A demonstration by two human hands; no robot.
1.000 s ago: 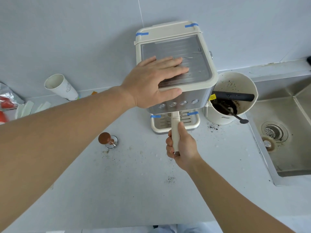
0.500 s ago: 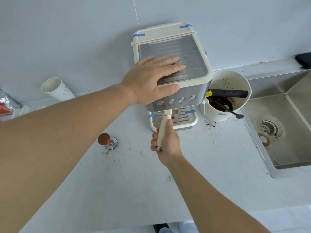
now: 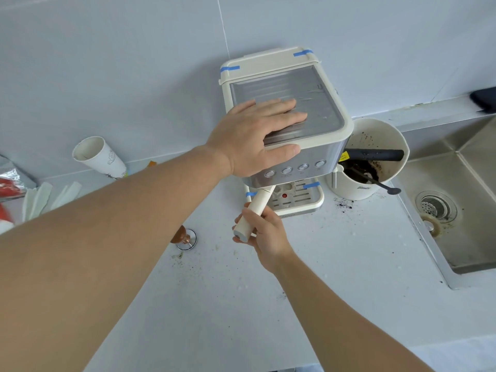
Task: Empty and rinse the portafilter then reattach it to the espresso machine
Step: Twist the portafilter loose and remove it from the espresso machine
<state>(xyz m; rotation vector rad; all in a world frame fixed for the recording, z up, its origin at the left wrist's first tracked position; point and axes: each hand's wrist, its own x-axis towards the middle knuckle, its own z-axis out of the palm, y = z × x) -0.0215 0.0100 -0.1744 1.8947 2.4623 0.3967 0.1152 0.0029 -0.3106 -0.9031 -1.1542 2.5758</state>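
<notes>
A cream and steel espresso machine point(image 3: 319, 146) stands against the wall on the white counter point(image 3: 335, 264). My left hand point(image 3: 257, 135) lies flat on its top, fingers spread, thumb over the front edge. My right hand point(image 3: 261, 229) grips the cream handle of the portafilter point(image 3: 256, 208). The handle angles down to the left from under the machine's front. The portafilter's basket end is hidden beneath the machine, above the drip tray point(image 3: 300, 202).
A white knock bin point(image 3: 357, 187) with coffee grounds, a black bar and a spoon stands right of the machine. A steel sink point(image 3: 456, 210) is at far right. A brown-topped tamper point(image 3: 185, 237) and a tilted paper cup point(image 3: 99, 157) sit to the left. Coffee grounds speckle the counter.
My right hand has swung the portafilter handle from pointing straight toward me round to the left. My left hand has stayed flat on the machine's top.
</notes>
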